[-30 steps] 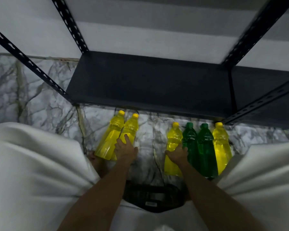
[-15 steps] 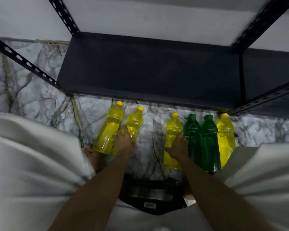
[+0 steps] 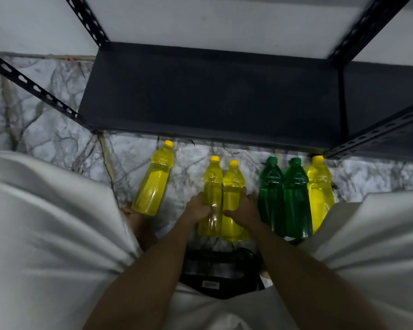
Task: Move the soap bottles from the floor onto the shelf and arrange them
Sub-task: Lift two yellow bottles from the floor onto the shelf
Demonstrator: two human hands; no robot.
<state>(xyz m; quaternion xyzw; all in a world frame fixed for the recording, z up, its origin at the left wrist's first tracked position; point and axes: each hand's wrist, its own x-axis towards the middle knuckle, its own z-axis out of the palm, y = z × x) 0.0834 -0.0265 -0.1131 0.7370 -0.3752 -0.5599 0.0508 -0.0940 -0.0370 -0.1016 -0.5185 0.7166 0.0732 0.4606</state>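
Several soap bottles stand on the marble floor in front of a dark metal shelf [image 3: 208, 91]. My left hand [image 3: 197, 208] grips a yellow bottle [image 3: 212, 184] around its middle. My right hand [image 3: 242, 209] grips a second yellow bottle [image 3: 233, 186] right beside it; the two bottles touch. Another yellow bottle [image 3: 154, 182] leans alone to the left. To the right stand two green bottles [image 3: 271, 191] [image 3: 296, 196] and one more yellow bottle [image 3: 320, 186], packed side by side.
Slotted black uprights [image 3: 34, 88] [image 3: 377, 132] frame the shelf at its front corners. My knees in white cloth [image 3: 45, 222] [image 3: 377, 234] flank the bottles. A black object [image 3: 215, 272] lies on the floor between my forearms. The pale wall is behind the shelf.
Both hands closed around their yellow bottles and drew them together at the centre. The left bottle left its neighbour, which now leans alone.
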